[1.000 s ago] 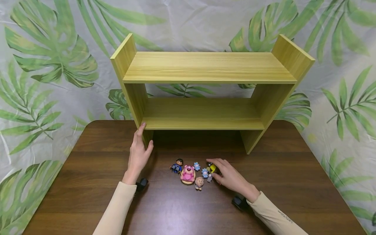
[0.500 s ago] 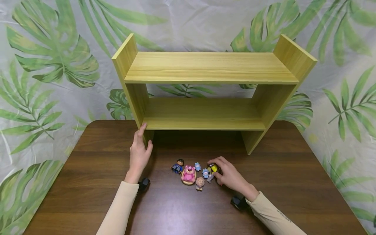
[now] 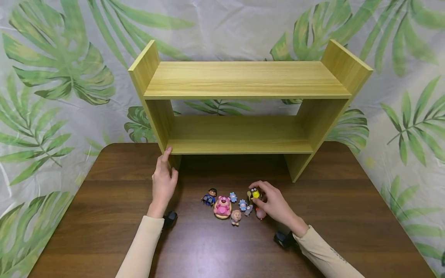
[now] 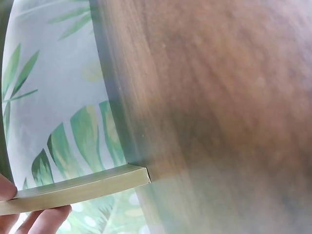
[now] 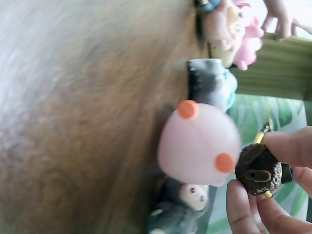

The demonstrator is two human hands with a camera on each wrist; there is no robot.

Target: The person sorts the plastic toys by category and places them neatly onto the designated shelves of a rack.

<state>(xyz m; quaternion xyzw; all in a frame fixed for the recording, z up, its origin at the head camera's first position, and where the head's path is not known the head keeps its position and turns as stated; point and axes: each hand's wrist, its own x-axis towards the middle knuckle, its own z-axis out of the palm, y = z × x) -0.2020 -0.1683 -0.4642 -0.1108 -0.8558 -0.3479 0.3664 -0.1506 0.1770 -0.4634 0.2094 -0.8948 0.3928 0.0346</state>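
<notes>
My right hand [image 3: 276,200] pinches a small black-and-yellow figurine with big white eyes [image 3: 255,193] between thumb and fingers. In the right wrist view its dark, rough base [image 5: 258,173] faces the camera, raised beside a pale pink round toy with orange feet [image 5: 200,144]. My left hand [image 3: 163,187] grips the front edge of the wooden shelf's left side panel [image 4: 83,187], thumb on one side and fingers on the other. Close to my right hand lie a small grey figurine [image 3: 248,210], a blue figurine [image 3: 242,205] and a tan lion-like figurine [image 3: 236,217].
A pink bear figurine [image 3: 222,207], a dark-haired toy figure in blue [image 3: 209,197] and another small blue figurine [image 3: 233,197] sit on the brown table [image 3: 215,247]. Behind them stands the two-board wooden shelf [image 3: 243,146], before a leaf-patterned cloth [image 3: 215,27].
My right hand has taken hold of the black-and-yellow figurine and raised it slightly, uncovering the pink toy below. The grey figurine has tilted. My left hand keeps its place on the shelf.
</notes>
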